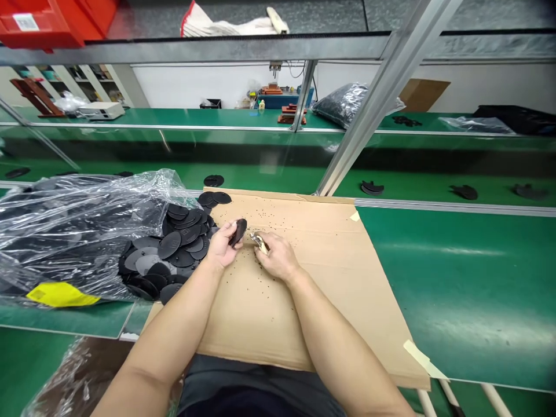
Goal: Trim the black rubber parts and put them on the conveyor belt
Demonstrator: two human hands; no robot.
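Observation:
My left hand [223,246] is closed round the edge of a black plastic disc [238,231], which is tilted up on its side. In my right hand [279,255] is a pair of nippers [259,242] with a metal head and pale handles; their head points toward the disc, with a small gap between. Both hands are over a cardboard sheet [330,289] scattered with tiny dark bits. To the left of my left hand lies a heap of similar black discs [169,246], spilling from a clear plastic bag [87,214].
Behind the cardboard runs a green conveyor belt [269,162] carrying several spaced black pieces. A slanted metal post [369,121] rises at the far right of the sheet. A shelf above holds a red bin [56,23] and a white glove [230,23].

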